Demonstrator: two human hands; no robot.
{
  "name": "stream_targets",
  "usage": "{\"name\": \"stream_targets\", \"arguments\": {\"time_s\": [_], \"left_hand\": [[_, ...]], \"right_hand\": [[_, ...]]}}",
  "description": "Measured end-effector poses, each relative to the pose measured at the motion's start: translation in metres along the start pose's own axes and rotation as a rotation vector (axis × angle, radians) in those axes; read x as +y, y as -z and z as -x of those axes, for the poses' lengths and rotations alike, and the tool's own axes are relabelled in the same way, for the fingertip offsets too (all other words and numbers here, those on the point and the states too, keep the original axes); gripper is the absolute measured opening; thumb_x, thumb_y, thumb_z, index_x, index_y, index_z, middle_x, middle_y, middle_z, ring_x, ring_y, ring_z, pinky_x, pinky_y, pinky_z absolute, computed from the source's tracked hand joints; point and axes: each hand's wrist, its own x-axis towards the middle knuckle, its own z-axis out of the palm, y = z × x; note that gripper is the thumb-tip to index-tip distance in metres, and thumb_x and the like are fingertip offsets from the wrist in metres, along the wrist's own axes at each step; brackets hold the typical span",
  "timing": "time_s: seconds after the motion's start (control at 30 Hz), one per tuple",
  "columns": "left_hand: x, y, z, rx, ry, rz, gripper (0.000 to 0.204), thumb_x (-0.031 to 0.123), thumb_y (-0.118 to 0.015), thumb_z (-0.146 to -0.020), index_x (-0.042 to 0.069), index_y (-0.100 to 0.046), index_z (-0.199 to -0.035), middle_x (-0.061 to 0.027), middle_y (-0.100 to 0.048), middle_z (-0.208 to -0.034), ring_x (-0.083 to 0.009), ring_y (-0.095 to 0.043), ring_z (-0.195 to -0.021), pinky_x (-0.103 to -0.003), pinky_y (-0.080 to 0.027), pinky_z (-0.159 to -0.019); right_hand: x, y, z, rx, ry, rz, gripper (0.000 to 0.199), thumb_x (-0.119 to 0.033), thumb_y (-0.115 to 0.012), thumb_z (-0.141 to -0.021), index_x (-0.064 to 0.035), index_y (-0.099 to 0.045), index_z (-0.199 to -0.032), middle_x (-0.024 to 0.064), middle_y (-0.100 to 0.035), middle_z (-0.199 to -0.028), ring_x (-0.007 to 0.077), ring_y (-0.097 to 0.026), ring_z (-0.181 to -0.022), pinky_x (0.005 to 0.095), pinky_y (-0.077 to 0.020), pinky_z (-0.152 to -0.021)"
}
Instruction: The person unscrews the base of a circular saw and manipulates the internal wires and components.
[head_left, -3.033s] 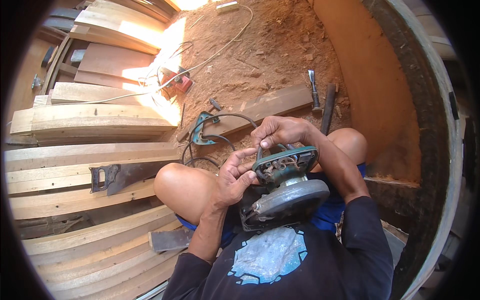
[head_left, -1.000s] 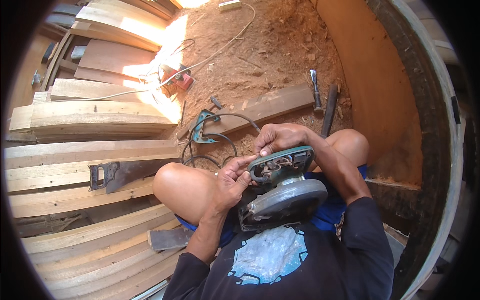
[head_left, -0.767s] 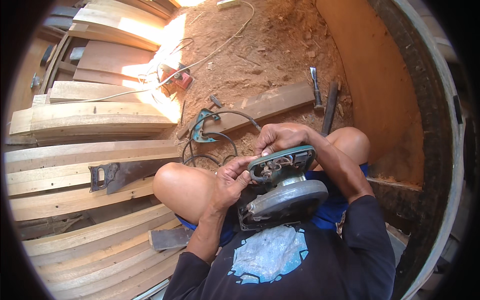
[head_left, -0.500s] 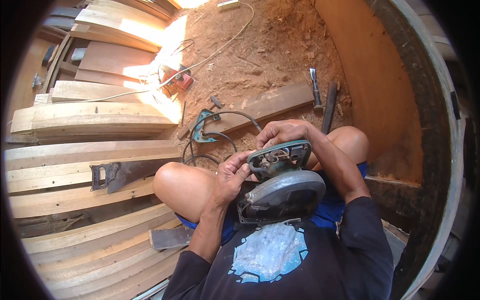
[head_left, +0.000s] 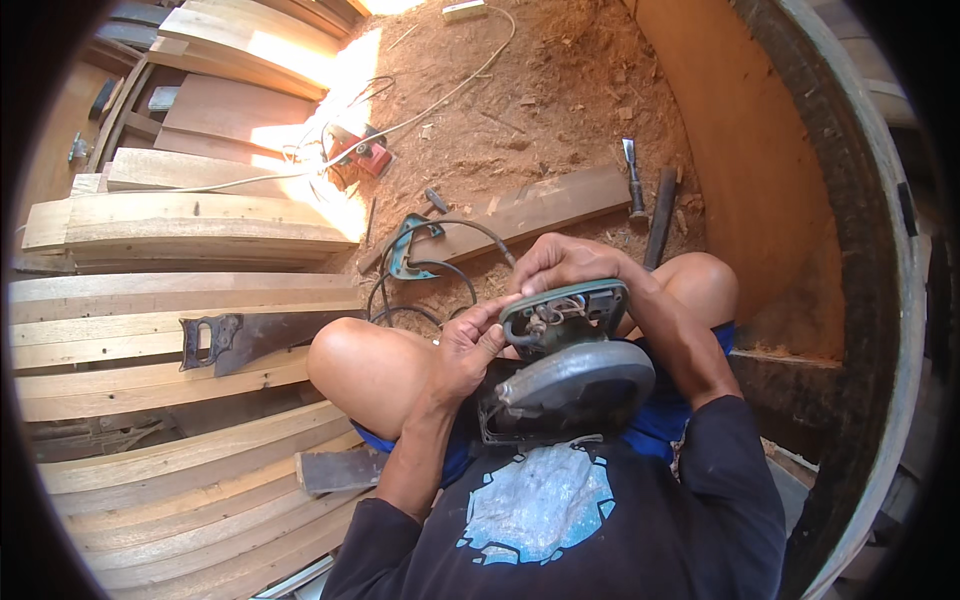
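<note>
Right hand [head_left: 565, 265] clamped over the far end of the circular saw [head_left: 565, 365], fingers wrapped round its green handle housing; saw sits in the person's lap between the bent knees, just above the dark shirt. Left hand [head_left: 465, 345] rests against the near side of the housing, fingertips [head_left: 497, 303] pinched at the open part where bare wires show; cannot tell if it grips anything small there. Versus 0.5 s ago: saw has tipped back, green housing more exposed on top, round grey metal blade guard lower and flatter; left fingers shifted up toward the wiring. Versus 3 s ago both hands are in much the same place. Guard is dull cast metal, smooth, domed; housing is scuffed teal plastic. Black cable [head_left: 420, 275] loops from the saw over the sawdust-covered ground, loose reddish, granular. Behind it a flat wood plank [head_left: 540, 205], with a chisel [head_left: 632, 180] and a dark-handled tool [head_left: 660, 215] lying beside its right end. Left: stacked pale curved planks [head_left: 180, 225], rough-sawn, with a rusty handsaw [head_left: 255, 335] laid on them. Small red power tool [head_left: 360, 155] in the sun patch further out.
</note>
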Motion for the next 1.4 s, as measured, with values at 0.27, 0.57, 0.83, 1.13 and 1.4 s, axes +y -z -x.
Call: {"name": "stream_targets", "arguments": {"time_s": [0.27, 0.57, 0.83, 1.13, 1.4], "left_hand": [[-0.004, 0.003, -0.002, 0.081, 0.056, -0.031, 0.053, 0.031, -0.068, -0.107, -0.003, -0.056, -0.145, -0.0091, -0.072, -0.126, -0.0126, -0.07, -0.11, -0.027, -0.056, -0.094], [-0.013, 0.012, -0.009, 0.07, 0.034, -0.016, 0.035, 0.009, -0.055, -0.112, -0.005, -0.057, -0.143, -0.0072, -0.072, -0.121, -0.0103, -0.067, -0.106, -0.026, -0.055, -0.095], [-0.004, -0.002, -0.007, 0.046, 0.02, 0.061, 0.038, 0.007, -0.052, -0.112, -0.006, -0.054, -0.147, -0.0117, -0.068, -0.133, -0.0155, -0.066, -0.118, -0.03, -0.054, -0.104], [-0.018, 0.01, -0.011, 0.072, 0.03, -0.058, 0.039, 0.022, -0.061, -0.111, -0.003, -0.058, -0.141, -0.0088, -0.071, -0.127, -0.0143, -0.069, -0.113, -0.03, -0.057, -0.098], [-0.011, 0.003, -0.004, 0.077, -0.01, -0.072, 0.04, 0.009, -0.053, -0.112, -0.003, -0.051, -0.15, -0.0136, -0.069, -0.131, -0.0164, -0.065, -0.121, -0.033, -0.053, -0.105]], "right_hand": [[-0.106, -0.052, 0.033, 0.473, -0.065, 0.799, 0.025, -0.021, -0.078, -0.092, 0.0004, -0.078, -0.104, 0.0192, -0.076, -0.097, 0.0365, -0.074, -0.095, 0.0436, -0.0559, -0.084], [-0.093, -0.096, -0.016, 0.265, -0.255, 1.317, 0.028, -0.026, -0.079, -0.079, -0.0003, -0.072, -0.085, 0.021, -0.07, -0.087, 0.0429, -0.068, -0.092, 0.0522, -0.0529, -0.079], [-0.09, -0.087, 0.004, 0.259, 0.038, 1.12, 0.017, -0.018, -0.074, -0.078, -0.0016, -0.068, -0.075, 0.0189, -0.065, -0.084, 0.0416, -0.066, -0.087, 0.0505, -0.0501, -0.075], [-0.106, -0.104, -0.001, 0.311, -0.331, 1.153, 0.02, -0.021, -0.074, -0.08, -0.0025, -0.069, -0.076, 0.0172, -0.065, -0.081, 0.0403, -0.065, -0.085, 0.0493, -0.0495, -0.074], [-0.089, -0.1, 0.014, 0.331, 0.086, 0.939, 0.016, -0.016, -0.073, -0.081, -0.0011, -0.074, -0.084, 0.0205, -0.072, -0.099, 0.0425, -0.065, -0.097, 0.0504, -0.052, -0.083]]}}
